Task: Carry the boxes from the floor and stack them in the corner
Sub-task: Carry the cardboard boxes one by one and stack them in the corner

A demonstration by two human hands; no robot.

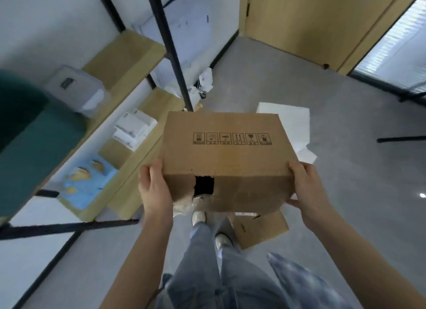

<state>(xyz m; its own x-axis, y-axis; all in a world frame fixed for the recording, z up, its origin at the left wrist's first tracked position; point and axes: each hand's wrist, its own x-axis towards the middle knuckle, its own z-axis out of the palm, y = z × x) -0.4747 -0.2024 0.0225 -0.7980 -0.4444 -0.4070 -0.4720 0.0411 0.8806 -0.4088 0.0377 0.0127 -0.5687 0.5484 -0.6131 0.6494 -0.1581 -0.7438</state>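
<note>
Cardboard box (221, 156) held above floor (345, 170), left hand (155, 189) and right hand (307, 189) gripping opposite sides; fingers curled around edges; risk: torn front hole (204, 185) spilling contents if tilted.

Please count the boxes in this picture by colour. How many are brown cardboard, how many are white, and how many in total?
Brown cardboard: 2, the held box between the left hand and right hand, and the floor box under it.
White: 1, the white box on the floor behind.
Total: 3.
</note>
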